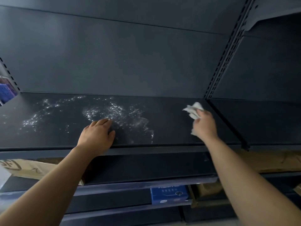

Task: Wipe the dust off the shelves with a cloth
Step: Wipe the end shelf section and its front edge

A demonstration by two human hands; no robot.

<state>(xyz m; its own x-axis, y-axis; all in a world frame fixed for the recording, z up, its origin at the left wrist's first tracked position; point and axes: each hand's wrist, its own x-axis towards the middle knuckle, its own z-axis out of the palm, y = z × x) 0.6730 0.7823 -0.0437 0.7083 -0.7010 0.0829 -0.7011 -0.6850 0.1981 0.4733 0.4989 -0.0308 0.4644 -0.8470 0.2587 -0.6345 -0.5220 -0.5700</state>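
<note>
A dark metal shelf (171, 128) runs across the middle of the head view. White dust specks and smears (112, 111) cover its left and centre. My right hand (204, 126) grips a crumpled white cloth (193, 110) and holds it on the shelf's right part, near the slotted upright. My left hand (98, 134) lies flat, palm down, on the shelf by the front edge, with its fingertips at the rim of the dust patch. The right part of the shelf under the cloth looks free of specks.
A slotted upright post (228, 51) divides this bay from another dark shelf (260, 121) on the right. Lower shelves hold cardboard (24, 168) and a blue box (169, 194). A purple crate (6, 93) shows at the far left.
</note>
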